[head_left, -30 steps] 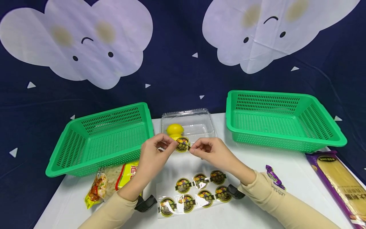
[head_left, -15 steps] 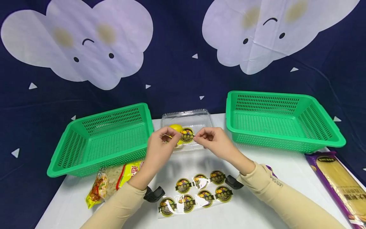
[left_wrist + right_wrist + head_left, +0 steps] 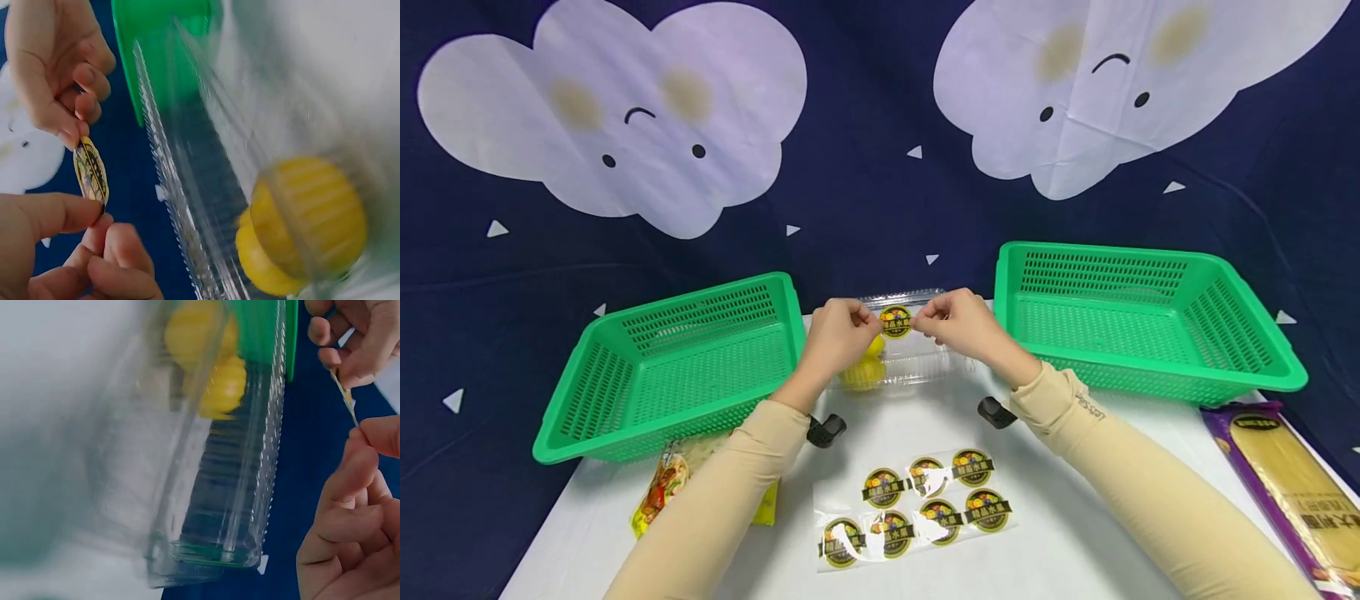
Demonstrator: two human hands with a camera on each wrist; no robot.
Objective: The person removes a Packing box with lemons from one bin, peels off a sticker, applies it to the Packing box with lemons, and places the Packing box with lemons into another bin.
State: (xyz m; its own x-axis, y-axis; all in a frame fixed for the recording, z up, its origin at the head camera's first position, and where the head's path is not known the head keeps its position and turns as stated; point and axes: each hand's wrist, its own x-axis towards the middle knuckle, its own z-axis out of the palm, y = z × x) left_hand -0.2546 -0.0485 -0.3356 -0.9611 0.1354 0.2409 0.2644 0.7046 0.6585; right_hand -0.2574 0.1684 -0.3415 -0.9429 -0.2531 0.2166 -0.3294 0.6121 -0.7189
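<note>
A round black-and-gold sticker (image 3: 896,322) is stretched between both hands above the clear plastic box (image 3: 917,369). My left hand (image 3: 844,333) pinches its left end between thumb and index finger. Its right end is pinched the same way by my right hand (image 3: 961,325). In the left wrist view the sticker (image 3: 92,172) appears nearly edge-on, apart from the box wall. Two yellow lemons (image 3: 306,219) lie inside the box, partly hidden behind my left hand in the head view.
A transparent sheet of similar stickers (image 3: 917,508) lies in front. Green baskets stand left (image 3: 670,358) and right (image 3: 1150,321). A yellow food bag (image 3: 662,492) is partly under the left sleeve; a purple noodle pack (image 3: 1292,492) lies far right.
Both hands have moved forward, away from the body, carrying the sticker from the near edge of the box to over it. The right sleeve now covers the purple candy.
</note>
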